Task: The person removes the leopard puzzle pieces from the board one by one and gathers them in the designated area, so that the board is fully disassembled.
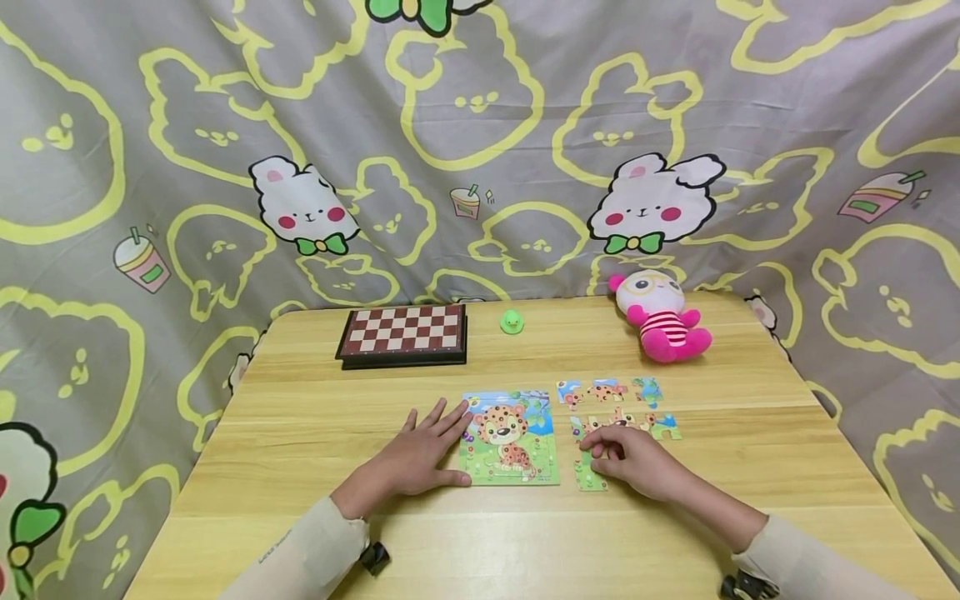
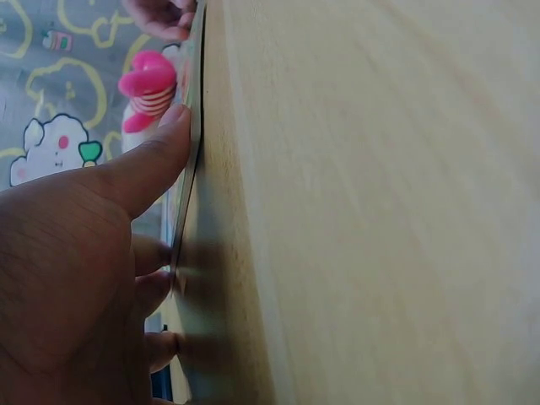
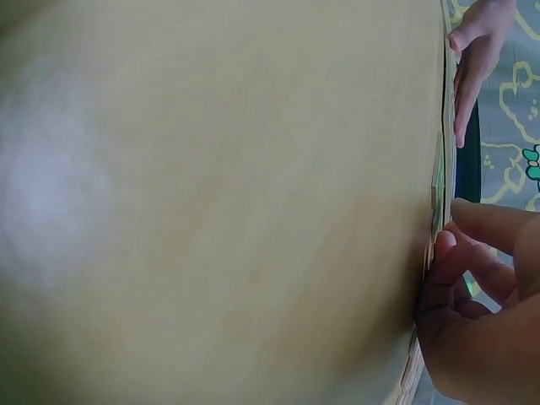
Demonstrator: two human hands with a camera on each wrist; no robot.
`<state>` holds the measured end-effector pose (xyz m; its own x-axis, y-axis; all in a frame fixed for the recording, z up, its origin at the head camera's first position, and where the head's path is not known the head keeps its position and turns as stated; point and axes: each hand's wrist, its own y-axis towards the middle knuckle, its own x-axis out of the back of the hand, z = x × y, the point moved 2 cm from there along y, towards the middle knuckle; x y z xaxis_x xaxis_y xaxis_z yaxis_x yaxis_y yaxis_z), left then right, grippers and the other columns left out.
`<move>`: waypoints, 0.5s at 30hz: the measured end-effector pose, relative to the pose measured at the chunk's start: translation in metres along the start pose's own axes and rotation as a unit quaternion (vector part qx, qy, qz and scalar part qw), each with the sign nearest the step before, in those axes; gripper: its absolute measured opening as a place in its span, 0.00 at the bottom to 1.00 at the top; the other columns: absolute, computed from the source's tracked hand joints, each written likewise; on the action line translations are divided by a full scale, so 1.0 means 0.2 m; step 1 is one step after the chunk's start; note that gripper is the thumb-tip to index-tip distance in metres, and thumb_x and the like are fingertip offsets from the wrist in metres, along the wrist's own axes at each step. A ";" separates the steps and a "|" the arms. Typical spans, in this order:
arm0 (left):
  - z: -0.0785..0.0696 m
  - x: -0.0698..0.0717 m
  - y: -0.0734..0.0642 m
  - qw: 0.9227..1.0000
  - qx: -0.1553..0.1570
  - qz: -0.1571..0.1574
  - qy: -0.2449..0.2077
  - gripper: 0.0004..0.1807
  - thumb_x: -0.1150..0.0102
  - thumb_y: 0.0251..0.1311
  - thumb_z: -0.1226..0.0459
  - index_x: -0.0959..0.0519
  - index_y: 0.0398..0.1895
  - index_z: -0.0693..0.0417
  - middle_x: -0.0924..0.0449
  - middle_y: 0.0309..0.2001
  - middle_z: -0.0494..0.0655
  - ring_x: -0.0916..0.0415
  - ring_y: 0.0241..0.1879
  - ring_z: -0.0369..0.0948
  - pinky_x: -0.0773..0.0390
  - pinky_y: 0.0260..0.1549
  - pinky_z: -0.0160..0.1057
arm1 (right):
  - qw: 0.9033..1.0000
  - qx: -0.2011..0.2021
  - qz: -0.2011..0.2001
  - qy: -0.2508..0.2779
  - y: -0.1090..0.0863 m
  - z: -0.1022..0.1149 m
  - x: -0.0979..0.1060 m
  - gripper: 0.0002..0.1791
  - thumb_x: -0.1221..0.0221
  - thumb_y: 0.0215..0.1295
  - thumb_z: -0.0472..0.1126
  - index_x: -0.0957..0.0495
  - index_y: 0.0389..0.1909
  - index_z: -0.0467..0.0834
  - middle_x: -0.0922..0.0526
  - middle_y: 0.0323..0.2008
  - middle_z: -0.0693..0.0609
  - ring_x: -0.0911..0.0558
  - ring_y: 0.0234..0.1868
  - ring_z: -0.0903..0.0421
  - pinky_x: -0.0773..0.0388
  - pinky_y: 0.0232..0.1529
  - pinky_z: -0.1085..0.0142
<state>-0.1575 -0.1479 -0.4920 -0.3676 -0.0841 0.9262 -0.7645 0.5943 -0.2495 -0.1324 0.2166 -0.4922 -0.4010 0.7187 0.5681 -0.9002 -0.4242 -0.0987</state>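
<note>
A square leopard-cub puzzle board (image 1: 517,479) lies flat on the table. My left hand (image 1: 416,457) rests against its left side, with fingers spread and thumb at the lower left corner; the left wrist view shows the thumb (image 2: 160,156) on the board's edge. To the board's right, loose jigsaw pieces (image 1: 648,390) lie in rows. Over the lower rows my right hand (image 1: 633,461) has curled fingers, thumb and forefinger pinching at a green puzzle piece (image 1: 591,481). The right hand (image 3: 481,295) hides part of the pieces beneath it.
At the back left of the wooden table (image 1: 480,542) is a checkered game board (image 1: 405,329) with a dark case. A small green duck figure (image 1: 512,322) stands beside it. A pink plush toy (image 1: 667,325) sits at the back right, before a patterned curtain (image 1: 480,125).
</note>
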 end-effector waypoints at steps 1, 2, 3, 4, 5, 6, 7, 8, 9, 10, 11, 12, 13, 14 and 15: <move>0.00 0.00 0.00 1.000 0.000 0.000 0.000 0.55 0.48 0.63 0.29 0.55 0.85 0.42 0.64 0.85 0.40 0.68 0.83 0.54 0.57 0.72 0.73 | 1.000 0.000 0.001 0.001 0.00 0.00 0.00 0.10 0.34 0.68 0.35 0.15 0.48 0.42 0.20 0.35 0.54 0.28 0.32 0.61 0.29 0.32 0.70; 0.00 0.00 0.00 1.000 -0.001 0.000 0.000 0.55 0.48 0.63 0.29 0.55 0.85 0.42 0.64 0.85 0.40 0.68 0.83 0.54 0.57 0.72 0.73 | 1.000 0.000 0.001 0.002 0.00 0.00 0.00 0.09 0.34 0.68 0.35 0.15 0.48 0.42 0.20 0.35 0.54 0.28 0.32 0.61 0.29 0.32 0.70; 0.00 0.00 0.00 1.000 -0.001 -0.001 0.000 0.55 0.48 0.63 0.29 0.55 0.85 0.42 0.64 0.85 0.40 0.68 0.83 0.54 0.57 0.72 0.73 | 1.000 0.001 0.002 0.003 0.00 0.00 0.00 0.09 0.34 0.68 0.35 0.15 0.48 0.43 0.20 0.35 0.54 0.28 0.32 0.61 0.29 0.32 0.70; 0.00 0.00 0.00 1.000 -0.001 -0.001 0.000 0.55 0.48 0.63 0.29 0.55 0.85 0.42 0.64 0.85 0.40 0.68 0.83 0.54 0.57 0.72 0.73 | 1.000 0.002 0.002 0.002 0.01 0.00 0.00 0.09 0.34 0.68 0.35 0.15 0.48 0.43 0.20 0.35 0.54 0.28 0.32 0.61 0.29 0.32 0.70; 0.00 0.00 0.00 1.000 -0.001 -0.001 0.000 0.55 0.48 0.63 0.29 0.55 0.85 0.42 0.64 0.85 0.40 0.68 0.83 0.54 0.57 0.72 0.73 | 1.000 0.002 0.003 0.003 0.01 0.00 0.00 0.09 0.34 0.68 0.35 0.15 0.48 0.43 0.20 0.35 0.54 0.28 0.32 0.61 0.29 0.32 0.71; 0.00 0.00 0.00 1.000 -0.001 -0.002 0.000 0.55 0.48 0.63 0.29 0.55 0.85 0.42 0.64 0.85 0.40 0.68 0.83 0.54 0.57 0.72 0.73 | 1.000 0.004 0.004 0.003 0.01 0.00 0.01 0.09 0.34 0.68 0.35 0.15 0.48 0.43 0.20 0.35 0.54 0.27 0.32 0.61 0.28 0.32 0.71; 0.00 0.00 0.00 1.000 -0.001 -0.002 0.000 0.55 0.48 0.63 0.29 0.55 0.85 0.42 0.64 0.85 0.40 0.67 0.83 0.54 0.57 0.72 0.73 | 1.000 0.005 0.006 0.004 0.01 0.00 0.01 0.09 0.34 0.68 0.35 0.15 0.48 0.43 0.20 0.35 0.53 0.27 0.32 0.61 0.28 0.32 0.71; 0.00 0.00 0.00 1.000 -0.001 -0.002 -0.001 0.55 0.47 0.63 0.29 0.55 0.85 0.42 0.64 0.85 0.40 0.67 0.83 0.54 0.57 0.72 0.73 | 1.000 0.006 0.007 0.004 0.01 0.00 0.01 0.09 0.34 0.68 0.35 0.15 0.48 0.43 0.20 0.35 0.53 0.27 0.32 0.61 0.28 0.32 0.71; 0.00 0.00 0.00 1.000 -0.001 -0.001 0.000 0.55 0.48 0.63 0.29 0.55 0.85 0.42 0.64 0.85 0.40 0.67 0.83 0.54 0.57 0.72 0.73 | 1.000 0.007 0.008 0.005 0.01 0.00 0.01 0.09 0.34 0.68 0.35 0.15 0.48 0.42 0.20 0.35 0.53 0.27 0.32 0.61 0.28 0.33 0.71; 0.00 0.00 0.00 1.000 -0.001 -0.001 0.000 0.55 0.48 0.63 0.29 0.55 0.85 0.42 0.64 0.85 0.40 0.67 0.83 0.54 0.57 0.72 0.73 | 1.000 0.009 0.009 0.005 0.01 0.00 0.01 0.09 0.34 0.68 0.35 0.15 0.48 0.42 0.20 0.35 0.53 0.27 0.32 0.61 0.28 0.33 0.70; 0.00 0.00 0.00 1.000 -0.001 -0.002 0.000 0.55 0.48 0.63 0.29 0.55 0.85 0.42 0.64 0.85 0.40 0.67 0.83 0.54 0.57 0.72 0.73 | 1.000 0.010 0.010 0.005 0.01 0.01 0.01 0.09 0.34 0.68 0.35 0.15 0.48 0.42 0.20 0.35 0.54 0.27 0.33 0.61 0.28 0.33 0.70; 0.00 0.00 0.00 1.000 -0.001 -0.002 0.000 0.55 0.48 0.63 0.29 0.55 0.85 0.42 0.64 0.85 0.40 0.67 0.83 0.54 0.57 0.72 0.73 | 1.000 0.009 0.009 0.003 0.01 0.01 0.01 0.09 0.34 0.68 0.34 0.15 0.48 0.42 0.20 0.35 0.54 0.27 0.33 0.61 0.28 0.33 0.71; 0.00 0.00 0.00 1.000 -0.001 -0.003 0.001 0.55 0.48 0.63 0.29 0.55 0.85 0.42 0.64 0.85 0.40 0.67 0.83 0.54 0.57 0.72 0.73 | 1.000 0.010 0.009 0.001 0.01 0.01 0.01 0.09 0.34 0.68 0.34 0.15 0.48 0.42 0.20 0.35 0.54 0.27 0.33 0.61 0.28 0.33 0.70; 0.00 0.00 -0.01 1.000 -0.002 -0.003 0.001 0.55 0.48 0.63 0.29 0.55 0.85 0.42 0.64 0.85 0.40 0.67 0.83 0.54 0.57 0.72 0.73 | 1.000 0.011 0.008 -0.003 0.01 0.02 0.01 0.09 0.34 0.68 0.35 0.15 0.48 0.42 0.20 0.35 0.55 0.27 0.33 0.61 0.28 0.33 0.70; 0.00 0.00 -0.01 1.000 -0.002 -0.003 0.001 0.55 0.48 0.63 0.29 0.55 0.85 0.42 0.64 0.85 0.40 0.67 0.83 0.54 0.57 0.72 0.73 | 1.000 0.010 0.007 -0.006 0.02 0.02 0.01 0.09 0.34 0.68 0.35 0.15 0.48 0.43 0.20 0.35 0.56 0.27 0.33 0.61 0.28 0.34 0.71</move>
<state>-0.1566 -0.1483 -0.4912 -0.3622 -0.0870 0.9280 -0.7651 0.5964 -0.2427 -0.1357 0.2144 -0.4882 -0.4113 0.7054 0.5773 -0.8908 -0.4453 -0.0905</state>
